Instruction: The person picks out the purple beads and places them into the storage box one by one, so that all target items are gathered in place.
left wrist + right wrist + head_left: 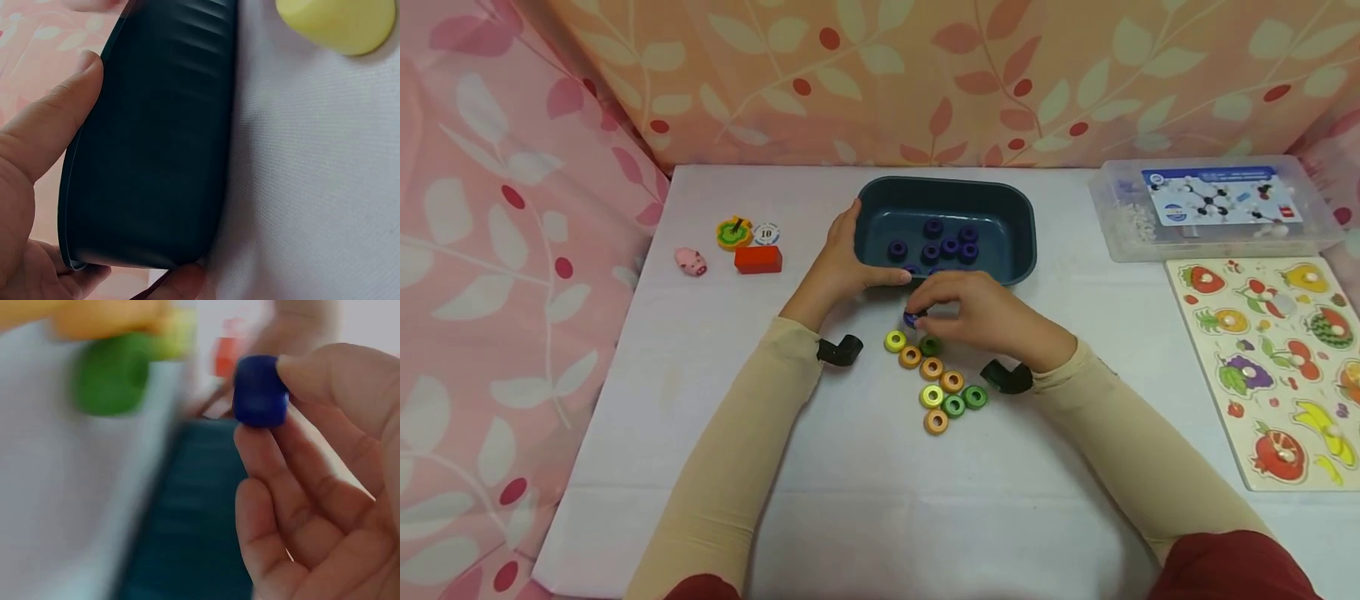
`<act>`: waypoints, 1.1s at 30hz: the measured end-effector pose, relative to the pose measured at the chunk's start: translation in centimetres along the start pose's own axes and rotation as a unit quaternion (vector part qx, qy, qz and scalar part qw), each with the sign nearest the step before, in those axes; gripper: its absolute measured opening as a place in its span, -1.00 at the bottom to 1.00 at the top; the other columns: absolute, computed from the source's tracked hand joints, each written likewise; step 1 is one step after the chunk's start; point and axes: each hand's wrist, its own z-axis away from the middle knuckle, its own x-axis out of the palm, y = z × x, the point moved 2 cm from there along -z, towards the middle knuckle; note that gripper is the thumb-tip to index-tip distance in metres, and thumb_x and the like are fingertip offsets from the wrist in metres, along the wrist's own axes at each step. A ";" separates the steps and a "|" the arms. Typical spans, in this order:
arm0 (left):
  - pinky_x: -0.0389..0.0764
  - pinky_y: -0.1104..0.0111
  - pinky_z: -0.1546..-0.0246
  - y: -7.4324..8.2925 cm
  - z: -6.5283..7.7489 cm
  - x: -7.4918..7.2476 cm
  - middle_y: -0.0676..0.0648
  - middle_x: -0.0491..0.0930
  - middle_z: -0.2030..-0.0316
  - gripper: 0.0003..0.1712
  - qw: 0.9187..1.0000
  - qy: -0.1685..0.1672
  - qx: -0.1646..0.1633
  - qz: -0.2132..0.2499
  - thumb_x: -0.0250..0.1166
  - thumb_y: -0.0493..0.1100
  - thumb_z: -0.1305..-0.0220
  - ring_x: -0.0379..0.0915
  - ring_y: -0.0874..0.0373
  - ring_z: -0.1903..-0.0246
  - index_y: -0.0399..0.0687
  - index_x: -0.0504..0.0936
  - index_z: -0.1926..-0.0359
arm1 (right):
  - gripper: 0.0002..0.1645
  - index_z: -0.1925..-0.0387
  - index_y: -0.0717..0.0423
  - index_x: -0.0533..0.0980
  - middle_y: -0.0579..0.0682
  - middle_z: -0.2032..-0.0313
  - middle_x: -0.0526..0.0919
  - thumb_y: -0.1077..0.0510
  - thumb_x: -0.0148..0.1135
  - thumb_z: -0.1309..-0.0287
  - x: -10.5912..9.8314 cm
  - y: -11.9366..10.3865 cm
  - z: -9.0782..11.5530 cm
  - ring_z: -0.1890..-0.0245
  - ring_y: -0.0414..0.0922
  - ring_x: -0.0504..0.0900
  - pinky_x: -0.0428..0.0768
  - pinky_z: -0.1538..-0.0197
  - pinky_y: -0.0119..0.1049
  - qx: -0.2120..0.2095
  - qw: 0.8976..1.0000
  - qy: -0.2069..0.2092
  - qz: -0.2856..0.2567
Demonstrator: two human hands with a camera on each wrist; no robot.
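My right hand (977, 312) pinches a blue ring-shaped bead (260, 391) between thumb and fingertips, just in front of the dark teal tub (1026, 221). With my left hand (842, 262) I grip the tub by its left front corner; the thumb lies along the front rim and the fingers reach round the left end. Several dark blue-purple beads (950, 247) lie inside, toward the front and middle. On the cloth below my right hand are loose beads: yellow (895, 341), orange (932, 368) and green (975, 397). A dark green one (930, 345) sits nearest the fingers.
To the left lie a pink pig figure (691, 262), a red block (757, 259), a tree piece (733, 233) and a white disc (767, 233) marked 10. On the right are a clear plastic box (1120, 242) and a fruit puzzle board (1240, 417). Floral cloth hangs behind.
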 end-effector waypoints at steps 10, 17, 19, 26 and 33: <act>0.12 0.01 -0.51 -0.3 -0.3 0.4 0.11 -0.28 -0.61 0.62 1.000 -0.002 0.011 0.007 0.66 0.31 0.27 -0.07 0.00 -0.53 0.42 -0.33 -0.60 | -0.69 0.01 0.01 0.69 -0.10 0.00 0.69 0.04 0.37 -0.24 -5.8 2.8 0.2 -0.06 -0.16 0.62 0.59 -0.20 -0.08 0.140 0.979 0.145 0.006; 0.15 -0.02 -0.49 -0.3 -0.3 0.3 0.15 -0.29 -0.61 0.62 1.000 -0.002 0.012 0.011 0.66 0.32 0.29 -0.06 -0.01 -0.52 0.49 -0.34 -0.58 | -0.65 -0.06 0.06 0.67 0.04 -0.08 0.68 0.06 0.31 -0.28 -6.9 4.3 0.9 -0.16 0.00 0.57 0.51 -0.29 0.03 0.205 0.968 0.140 0.036; 0.15 -0.02 -0.49 -0.2 -0.2 0.2 0.16 -0.29 -0.61 0.62 1.000 0.000 0.011 0.010 0.66 0.32 0.29 -0.07 0.00 -0.53 0.50 -0.34 -0.58 | -0.65 -0.07 0.06 0.67 0.07 -0.11 0.67 0.07 0.30 -0.29 -7.0 4.4 1.0 -0.19 0.04 0.55 0.47 -0.32 0.05 0.211 0.967 0.135 0.048; 0.15 -0.04 -0.49 0.1 0.0 0.1 0.16 -0.30 -0.61 0.61 1.000 0.000 0.007 0.007 0.65 0.32 0.28 -0.08 0.00 -0.53 0.49 -0.34 -0.58 | -0.67 -0.05 0.04 0.68 0.10 -0.12 0.68 0.10 0.32 -0.28 -6.8 5.2 1.6 -0.24 0.11 0.52 0.32 -0.40 0.12 0.206 0.966 0.130 0.084; 0.14 -0.04 -0.49 0.0 0.0 0.1 0.14 -0.29 -0.61 0.60 1.000 0.003 0.005 0.005 0.65 0.31 0.27 -0.09 0.00 -0.54 0.48 -0.33 -0.59 | -0.68 -0.04 0.01 0.69 0.12 -0.13 0.68 0.08 0.31 -0.28 -6.9 6.2 2.1 -0.23 0.14 0.49 0.22 -0.33 0.20 0.194 0.968 0.133 0.087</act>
